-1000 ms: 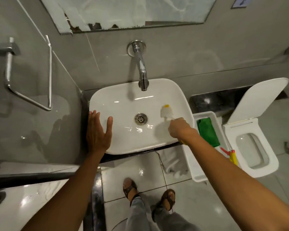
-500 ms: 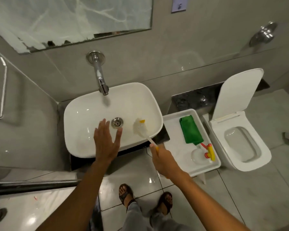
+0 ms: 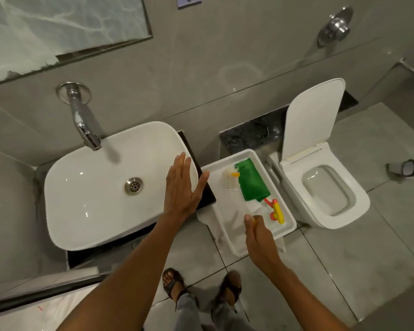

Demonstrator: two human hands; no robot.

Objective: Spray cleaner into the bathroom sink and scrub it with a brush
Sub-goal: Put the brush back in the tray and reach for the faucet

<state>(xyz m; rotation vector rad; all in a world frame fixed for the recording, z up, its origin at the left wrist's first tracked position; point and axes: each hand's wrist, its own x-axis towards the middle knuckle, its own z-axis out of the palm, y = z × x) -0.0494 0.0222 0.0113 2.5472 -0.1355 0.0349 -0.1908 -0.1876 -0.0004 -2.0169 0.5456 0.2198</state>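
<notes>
The white sink point(image 3: 81, 211) is mounted on the left, with a chrome drain point(image 3: 133, 185) at its middle. My left hand point(image 3: 181, 189) hovers flat and open over the sink's right rim. A white tray point(image 3: 225, 159) stands right of the sink. The white brush point(image 3: 229, 178) lies in the tray, bristle head at the far end beside a green spray bottle point(image 3: 251, 185) with a red and yellow trigger. My right hand point(image 3: 261, 237) is over the tray's near end, closed on the brush handle's yellow tip.
A chrome faucet point(image 3: 81, 120) juts from the grey wall over the sink, below a mirror point(image 3: 58, 25). A white toilet point(image 3: 359, 206) with its lid up stands just right of the tray. My sandalled feet point(image 3: 201, 285) are on the tiled floor.
My right hand has carried the brush out of the sink basin and rightward into the tray. My left hand has shifted from the sink's front to its right rim. The view has swung right.
</notes>
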